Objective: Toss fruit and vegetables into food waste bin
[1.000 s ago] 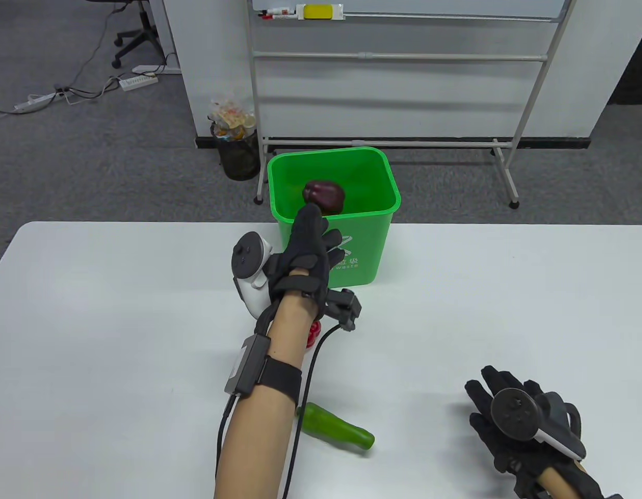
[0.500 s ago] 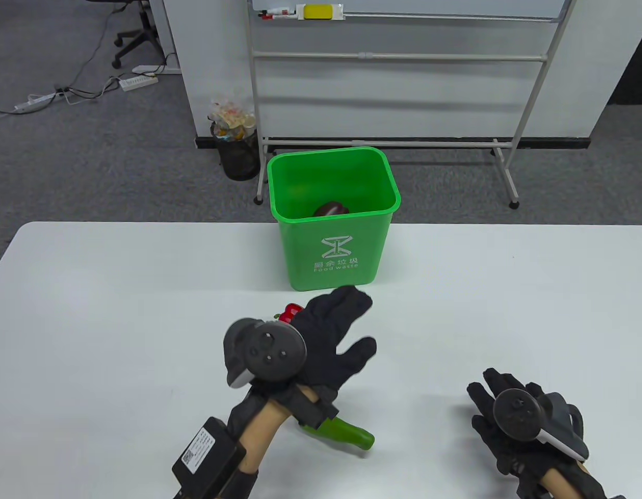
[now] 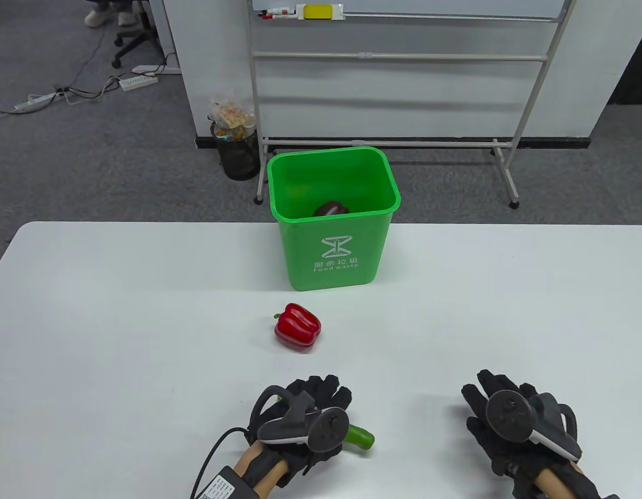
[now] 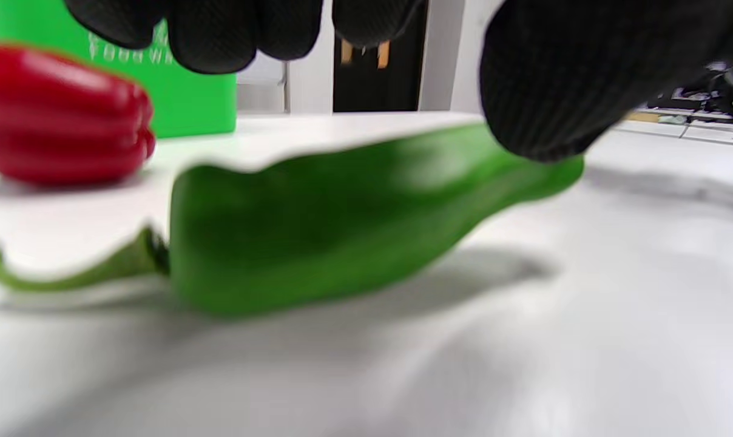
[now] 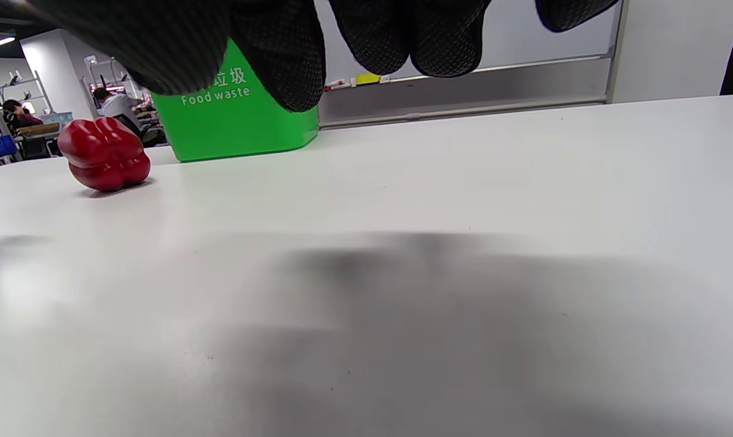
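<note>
**Two peppers on the counter, one dark item in the bin**

Two lines of white writing sit on the front of the green food waste bin (image 3: 331,234): Chinese characters under a white emblem, and below them "Food waste", readable in the table view and the right wrist view. The bin stands at the far edge of the white counter (image 3: 118,312), and a dark purple vegetable (image 3: 331,209) lies inside it, mostly hidden by the front wall.

A red bell pepper (image 3: 297,327) rests on the counter just in front of the bin, apart from both hands. A long green pepper (image 4: 342,212) lies nearer the person; the left hand (image 3: 305,421) is over it, fingers spread and curved above it with the thumb close to its thin end. Whether the fingers touch it cannot be told. Only the pepper's tip shows past the hand in the table view.

The right hand (image 3: 513,421) lies open and flat over the counter, well to the right, holding nothing.

Behind the bin stand a whiteboard frame (image 3: 404,57) and a black mesh wastebasket (image 3: 239,150) full of wrappers.
</note>
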A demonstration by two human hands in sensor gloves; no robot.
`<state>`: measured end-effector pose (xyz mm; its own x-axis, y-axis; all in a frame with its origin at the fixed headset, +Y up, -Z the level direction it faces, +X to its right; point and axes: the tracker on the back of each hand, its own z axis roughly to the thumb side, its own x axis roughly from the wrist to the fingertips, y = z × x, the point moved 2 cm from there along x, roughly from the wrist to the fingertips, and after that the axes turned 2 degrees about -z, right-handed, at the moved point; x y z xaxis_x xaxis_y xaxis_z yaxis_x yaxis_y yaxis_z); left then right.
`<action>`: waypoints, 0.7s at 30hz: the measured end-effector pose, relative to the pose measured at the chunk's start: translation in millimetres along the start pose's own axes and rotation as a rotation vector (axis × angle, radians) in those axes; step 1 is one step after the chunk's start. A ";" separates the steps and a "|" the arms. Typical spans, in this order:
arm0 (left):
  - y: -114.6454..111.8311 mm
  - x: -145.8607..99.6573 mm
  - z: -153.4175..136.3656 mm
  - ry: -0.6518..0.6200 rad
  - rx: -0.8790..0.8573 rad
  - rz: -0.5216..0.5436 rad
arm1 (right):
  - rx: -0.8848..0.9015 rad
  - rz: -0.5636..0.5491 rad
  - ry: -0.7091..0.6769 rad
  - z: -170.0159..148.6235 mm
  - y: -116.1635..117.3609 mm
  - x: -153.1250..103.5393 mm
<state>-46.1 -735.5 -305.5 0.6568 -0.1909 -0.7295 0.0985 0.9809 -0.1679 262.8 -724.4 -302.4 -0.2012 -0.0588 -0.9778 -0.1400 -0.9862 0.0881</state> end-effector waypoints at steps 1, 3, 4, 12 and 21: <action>-5.2 1.5 -2.2 0.009 -0.001 -0.020 | 0.000 0.000 -0.001 0.2 0.0 0.2; -11.2 3.0 -4.3 0.022 0.020 -0.048 | -0.001 0.003 -0.002 0.5 0.2 0.0; -13.6 3.7 -4.8 0.023 0.034 -0.051 | -0.002 0.005 -0.002 0.5 0.2 -0.2; -27.5 12.5 -0.7 -0.011 0.032 -0.068 | 0.002 0.029 0.002 -1.3 4.1 1.4; -32.3 17.0 0.8 -0.003 0.039 -0.024 | 0.004 0.033 -0.001 -1.8 4.8 1.5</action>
<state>-37.6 -770.4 -312.0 0.6562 -0.2146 -0.7234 0.1434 0.9767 -0.1597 263.5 -729.5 -303.8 -0.2070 -0.0906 -0.9741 -0.1377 -0.9831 0.1207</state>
